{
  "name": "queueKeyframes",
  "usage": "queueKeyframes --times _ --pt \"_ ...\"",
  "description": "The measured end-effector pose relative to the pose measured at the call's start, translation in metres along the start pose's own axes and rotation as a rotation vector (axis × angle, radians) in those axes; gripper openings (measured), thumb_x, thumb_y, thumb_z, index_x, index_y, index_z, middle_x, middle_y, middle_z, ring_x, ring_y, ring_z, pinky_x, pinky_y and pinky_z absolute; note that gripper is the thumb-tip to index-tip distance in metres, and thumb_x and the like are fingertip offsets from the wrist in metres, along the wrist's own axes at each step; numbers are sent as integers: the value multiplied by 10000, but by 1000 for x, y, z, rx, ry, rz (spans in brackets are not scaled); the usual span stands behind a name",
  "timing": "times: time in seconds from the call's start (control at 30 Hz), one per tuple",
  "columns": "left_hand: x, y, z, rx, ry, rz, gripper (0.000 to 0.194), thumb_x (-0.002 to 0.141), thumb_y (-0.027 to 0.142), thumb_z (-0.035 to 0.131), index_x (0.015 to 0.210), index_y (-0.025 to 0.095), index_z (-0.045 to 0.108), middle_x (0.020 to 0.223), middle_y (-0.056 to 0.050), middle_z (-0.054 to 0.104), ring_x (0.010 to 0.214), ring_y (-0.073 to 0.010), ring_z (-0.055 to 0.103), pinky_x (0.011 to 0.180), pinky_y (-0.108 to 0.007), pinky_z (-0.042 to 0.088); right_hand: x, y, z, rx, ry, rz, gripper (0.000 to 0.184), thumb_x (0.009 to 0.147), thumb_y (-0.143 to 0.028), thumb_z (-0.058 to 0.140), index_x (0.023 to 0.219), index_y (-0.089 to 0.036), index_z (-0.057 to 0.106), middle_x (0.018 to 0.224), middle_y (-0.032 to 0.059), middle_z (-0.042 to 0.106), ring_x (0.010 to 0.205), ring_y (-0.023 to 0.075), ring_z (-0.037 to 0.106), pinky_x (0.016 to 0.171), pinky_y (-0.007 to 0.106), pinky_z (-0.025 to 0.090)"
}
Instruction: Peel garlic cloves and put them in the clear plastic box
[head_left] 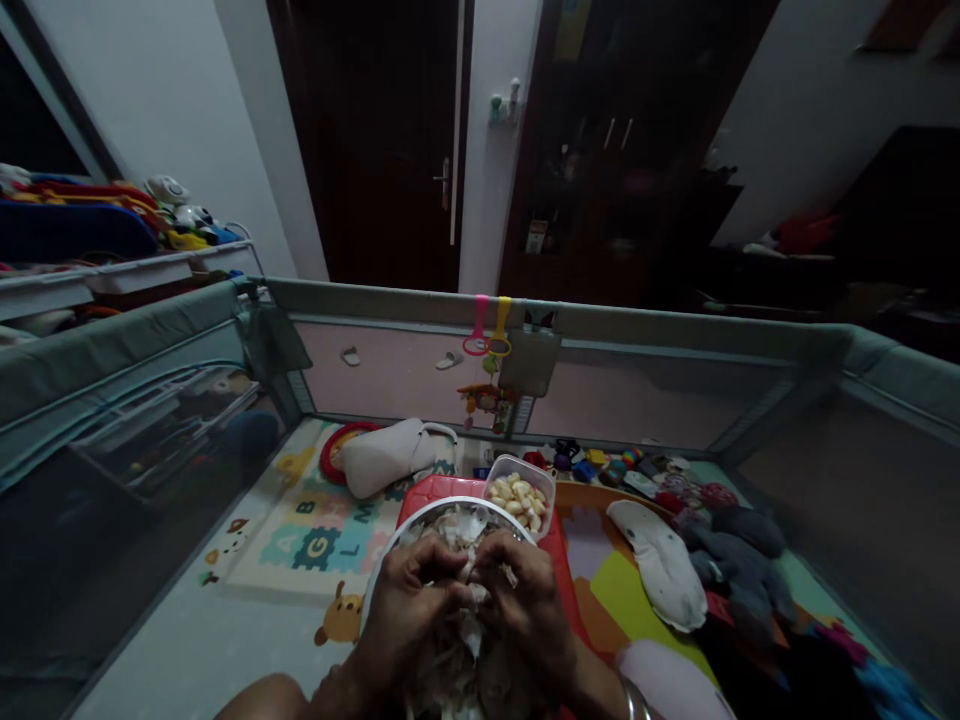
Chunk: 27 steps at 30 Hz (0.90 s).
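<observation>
My left hand [420, 597] and my right hand [529, 592] meet over a round bowl [459, 499]. The fingers of both are closed in a pinch on a garlic clove [471, 566], which they mostly cover. Papery garlic skins [471, 640] fill the bowl below, some hanging loose under the fingertips. Just beyond my right hand, a clear square plastic container [551, 486] holds several peeled garlic cloves [517, 498]. Bowl and container rest on a red stool or low table [431, 489]. A silver bangle is on my right wrist.
A playpen fence [405, 300] surrounds the padded play mat [247, 625]. Left of the bowl lies a white cushion-like object [386, 458]. On the right are a white pillow [660, 565], a grey plush toy [739, 570] and several small toys. Hanging rings [487, 345] dangle from the far rail.
</observation>
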<state>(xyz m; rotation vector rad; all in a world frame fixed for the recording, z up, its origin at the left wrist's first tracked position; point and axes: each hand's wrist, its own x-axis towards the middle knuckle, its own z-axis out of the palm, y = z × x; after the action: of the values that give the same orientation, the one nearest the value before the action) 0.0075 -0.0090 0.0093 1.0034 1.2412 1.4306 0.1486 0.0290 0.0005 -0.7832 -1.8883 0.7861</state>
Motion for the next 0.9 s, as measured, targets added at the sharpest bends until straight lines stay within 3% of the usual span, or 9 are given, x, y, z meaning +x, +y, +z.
queueKeyframes --times 0.33,0.7,0.9 --pt "-1 -3 1 114 20 80 132 517 53 700 561 161 638 576 5 649 585 -155 587 573 -209 452 1 -2 3 -44 -31 29 112 738 -104 469 681 -198 488 613 -10 573 569 134 535 526 218 400" --pt "4 4 5 -154 2 -102 150 495 40 689 583 142 624 583 11 659 573 -134 590 566 -201 445 0 -2 5 17 29 -33 78 806 -147 477 756 -196 511 695 19 610 659 150 581 602 240 445" --pt "3 -1 0 -172 -25 -88 164 491 30 693 593 137 623 597 8 653 583 -132 580 573 -203 436 1 -4 5 27 44 -40 88 811 -152 499 745 -193 541 688 13 621 649 145 584 602 240 453"
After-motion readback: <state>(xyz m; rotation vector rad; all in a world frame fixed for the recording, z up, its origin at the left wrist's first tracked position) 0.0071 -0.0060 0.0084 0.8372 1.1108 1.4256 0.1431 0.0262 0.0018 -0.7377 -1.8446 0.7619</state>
